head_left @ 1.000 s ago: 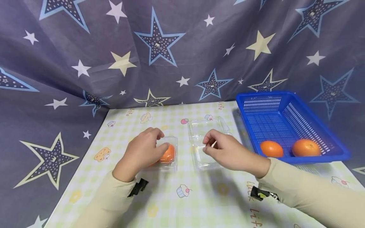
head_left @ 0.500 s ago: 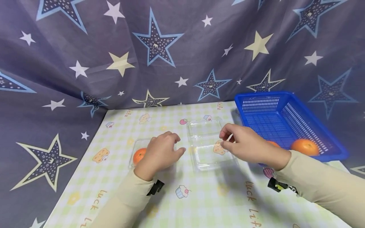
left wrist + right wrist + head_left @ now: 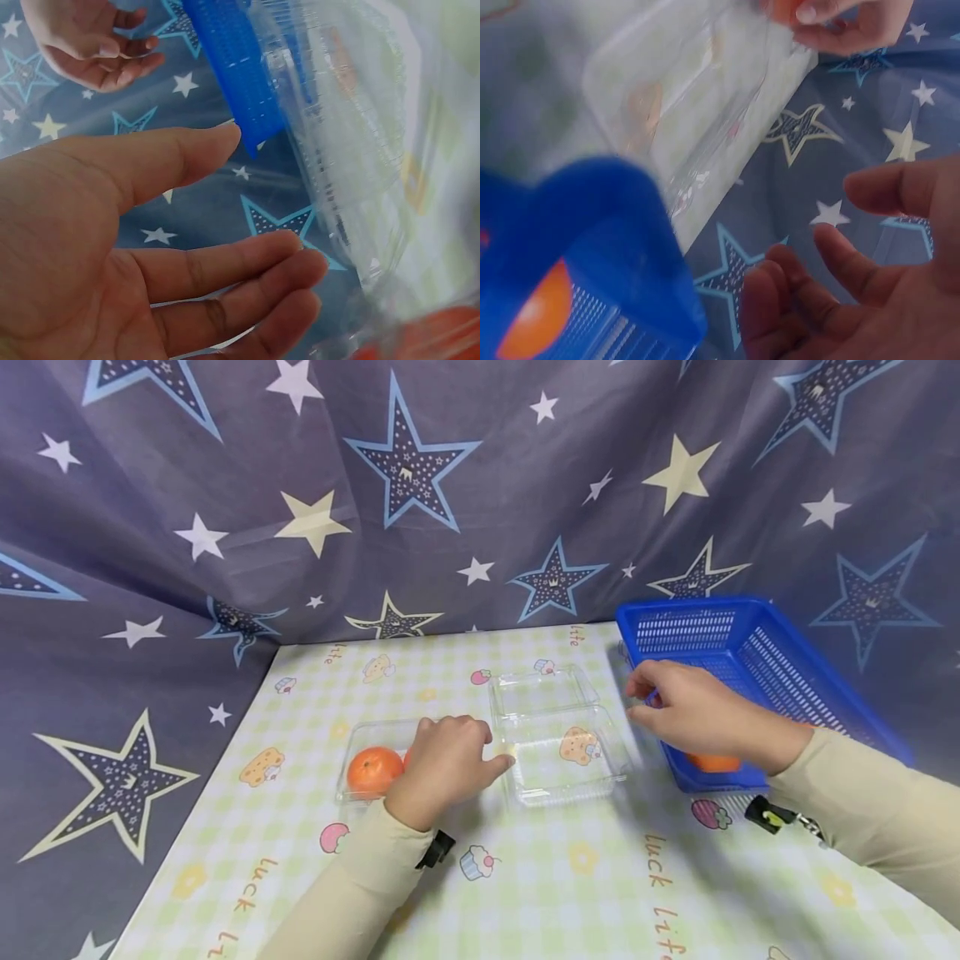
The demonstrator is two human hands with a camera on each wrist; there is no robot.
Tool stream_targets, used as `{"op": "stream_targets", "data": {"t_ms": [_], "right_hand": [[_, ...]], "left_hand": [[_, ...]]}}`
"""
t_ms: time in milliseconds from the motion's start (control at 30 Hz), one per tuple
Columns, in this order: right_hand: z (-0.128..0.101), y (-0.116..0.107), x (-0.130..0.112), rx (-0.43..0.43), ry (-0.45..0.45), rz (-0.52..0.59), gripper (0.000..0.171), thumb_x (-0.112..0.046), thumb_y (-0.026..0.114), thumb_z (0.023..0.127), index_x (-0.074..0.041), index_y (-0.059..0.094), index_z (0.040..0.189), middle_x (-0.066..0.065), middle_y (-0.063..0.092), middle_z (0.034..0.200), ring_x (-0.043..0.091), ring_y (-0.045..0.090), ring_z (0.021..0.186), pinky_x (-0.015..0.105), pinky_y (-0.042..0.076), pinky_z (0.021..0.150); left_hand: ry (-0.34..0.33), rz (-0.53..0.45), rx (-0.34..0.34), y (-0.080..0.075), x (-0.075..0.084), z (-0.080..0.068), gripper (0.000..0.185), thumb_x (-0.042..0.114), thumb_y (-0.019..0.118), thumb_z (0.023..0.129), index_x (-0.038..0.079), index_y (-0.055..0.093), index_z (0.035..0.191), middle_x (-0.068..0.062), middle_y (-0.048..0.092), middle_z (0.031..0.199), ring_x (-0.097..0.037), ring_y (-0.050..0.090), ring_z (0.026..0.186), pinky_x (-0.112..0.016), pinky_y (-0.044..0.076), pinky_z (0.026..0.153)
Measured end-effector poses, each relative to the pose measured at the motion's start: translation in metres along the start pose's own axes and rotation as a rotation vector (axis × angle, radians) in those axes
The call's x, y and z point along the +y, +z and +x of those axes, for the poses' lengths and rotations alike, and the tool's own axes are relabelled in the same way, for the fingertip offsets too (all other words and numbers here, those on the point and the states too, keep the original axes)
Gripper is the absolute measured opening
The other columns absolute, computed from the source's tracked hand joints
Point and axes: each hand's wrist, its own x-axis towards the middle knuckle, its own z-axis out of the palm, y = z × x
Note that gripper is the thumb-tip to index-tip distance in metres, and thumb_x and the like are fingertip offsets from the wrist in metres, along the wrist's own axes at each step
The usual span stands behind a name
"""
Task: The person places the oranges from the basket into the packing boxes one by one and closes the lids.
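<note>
My left hand (image 3: 446,764) hovers over the right part of a clear plastic box (image 3: 349,745), its fingers relaxed around nothing. Inside that box sits an orange mandarin (image 3: 374,771); a second orange fruit is mostly hidden behind the hand. Between my hands lies a clear clamshell box (image 3: 536,772) with its lid (image 3: 543,691) folded back, nothing in it. My right hand (image 3: 693,706) is over the near left side of a blue plastic basket (image 3: 783,664), fingers loosely bent and holding nothing. Below it in the basket shows an orange fruit (image 3: 536,319).
A checked tablecloth (image 3: 525,902) with printed cakes and lettering covers the table. Behind it hangs a dark curtain (image 3: 480,485) with stars. The basket's raised rim borders the right side of the table.
My right hand has moved right, from above the open clamshell box to the basket. My left hand has shifted right over the filled box, uncovering the mandarin at its left.
</note>
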Motion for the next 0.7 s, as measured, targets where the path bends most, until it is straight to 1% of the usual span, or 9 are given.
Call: {"op": "stream_targets", "data": {"t_ms": [67, 167, 233, 333, 400, 500, 600, 700], "right_hand": [[0.002, -0.002, 0.005, -0.014, 0.012, -0.026, 0.03, -0.026, 0.067, 0.098, -0.008, 0.064, 0.121, 0.012, 0.069, 0.115, 0.027, 0.064, 0.102, 0.05, 0.054, 0.09], [0.003, -0.004, 0.012, -0.035, 0.03, -0.056, 0.034, -0.029, 0.067, 0.098, -0.007, 0.065, 0.123, 0.015, 0.068, 0.121, 0.032, 0.064, 0.11, 0.056, 0.053, 0.096], [0.004, -0.004, 0.017, -0.046, 0.038, -0.074, 0.036, -0.03, 0.068, 0.097, -0.005, 0.065, 0.124, 0.017, 0.068, 0.124, 0.034, 0.063, 0.112, 0.058, 0.052, 0.097], [0.004, -0.003, 0.026, -0.066, 0.05, -0.097, 0.04, -0.028, 0.068, 0.097, -0.002, 0.064, 0.127, 0.02, 0.067, 0.126, 0.037, 0.062, 0.117, 0.061, 0.051, 0.098], [0.004, -0.003, 0.033, -0.075, 0.061, -0.11, 0.041, -0.026, 0.068, 0.096, -0.001, 0.063, 0.128, 0.021, 0.066, 0.127, 0.038, 0.061, 0.118, 0.061, 0.05, 0.099], [0.004, -0.001, 0.043, -0.091, 0.089, -0.126, 0.043, -0.024, 0.069, 0.094, 0.002, 0.062, 0.129, 0.022, 0.066, 0.128, 0.038, 0.061, 0.118, 0.061, 0.05, 0.1], [0.003, -0.001, 0.053, -0.108, 0.108, -0.146, 0.045, -0.024, 0.071, 0.093, 0.003, 0.062, 0.127, 0.024, 0.066, 0.126, 0.04, 0.061, 0.117, 0.062, 0.05, 0.099], [0.003, 0.001, 0.062, -0.137, 0.12, -0.173, 0.048, -0.026, 0.073, 0.091, 0.004, 0.062, 0.127, 0.024, 0.065, 0.125, 0.039, 0.061, 0.113, 0.061, 0.05, 0.098]], "left_hand": [[-0.012, 0.012, -0.013, 0.004, 0.001, 0.001, 0.043, 0.057, 0.074, 0.088, 0.015, 0.079, 0.098, 0.0, 0.076, 0.096, -0.026, 0.07, 0.091, -0.049, 0.041, 0.088], [-0.021, 0.023, -0.024, 0.01, 0.002, 0.003, 0.042, 0.059, 0.073, 0.088, 0.017, 0.077, 0.088, 0.003, 0.074, 0.091, -0.024, 0.068, 0.086, -0.049, 0.04, 0.088], [-0.023, 0.03, -0.023, 0.013, 0.003, 0.003, 0.041, 0.059, 0.074, 0.087, 0.019, 0.073, 0.08, 0.004, 0.072, 0.086, -0.023, 0.066, 0.082, -0.049, 0.04, 0.089], [-0.021, 0.028, -0.016, 0.018, 0.003, 0.004, 0.041, 0.059, 0.074, 0.087, 0.021, 0.07, 0.074, 0.006, 0.071, 0.083, -0.021, 0.065, 0.079, -0.05, 0.039, 0.09], [-0.02, 0.016, -0.01, 0.02, 0.004, 0.004, 0.041, 0.058, 0.075, 0.087, 0.021, 0.07, 0.073, 0.006, 0.072, 0.083, -0.019, 0.066, 0.079, -0.052, 0.039, 0.092], [-0.016, -0.011, -0.003, 0.023, 0.004, 0.004, 0.039, 0.057, 0.075, 0.087, 0.02, 0.072, 0.074, 0.006, 0.074, 0.085, -0.019, 0.068, 0.081, -0.056, 0.037, 0.099], [-0.016, -0.039, 0.0, 0.026, 0.004, 0.004, 0.037, 0.055, 0.076, 0.087, 0.02, 0.074, 0.076, 0.006, 0.075, 0.086, -0.02, 0.069, 0.084, -0.062, 0.032, 0.11], [-0.02, -0.058, -0.004, 0.03, 0.002, 0.005, 0.034, 0.053, 0.076, 0.088, 0.021, 0.076, 0.078, 0.007, 0.075, 0.083, -0.02, 0.069, 0.085, -0.065, 0.026, 0.115]]}}
